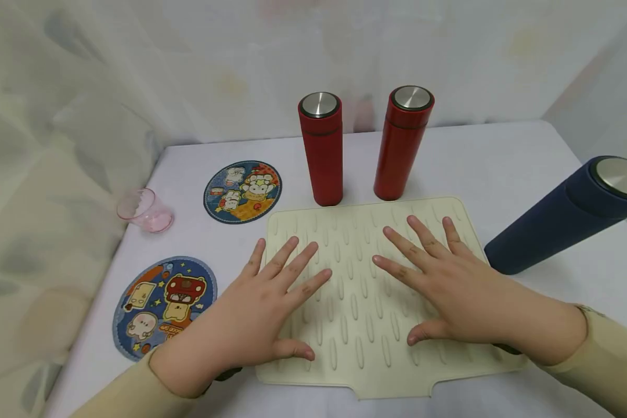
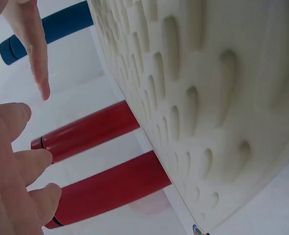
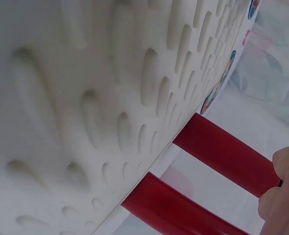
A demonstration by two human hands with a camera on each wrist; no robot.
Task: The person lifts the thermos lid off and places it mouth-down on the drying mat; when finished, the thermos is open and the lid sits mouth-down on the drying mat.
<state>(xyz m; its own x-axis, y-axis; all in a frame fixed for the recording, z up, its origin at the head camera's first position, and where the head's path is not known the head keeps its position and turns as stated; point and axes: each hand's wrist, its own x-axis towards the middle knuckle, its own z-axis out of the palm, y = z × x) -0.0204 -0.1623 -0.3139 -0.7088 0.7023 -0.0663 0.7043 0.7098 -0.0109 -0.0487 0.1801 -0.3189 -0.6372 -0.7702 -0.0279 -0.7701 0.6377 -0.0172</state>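
Observation:
A cream drying mat with raised oval ridges lies flat in the middle of the table. Over its left side my left hand is spread, fingers straight and palm down. My right hand spreads the same way over the right side. Both wrist views show the hands raised above the ridged surface, holding nothing. Just behind the mat stand two red thermos flasks, one on the left and one on the right. A larger dark blue thermos flask stands to the right, beyond my right hand.
Two round cartoon-printed coasters lie at the left, one farther back and one nearer, partly behind my left forearm. A small pink glass stands near the left table edge. Pale curtains hang around the table.

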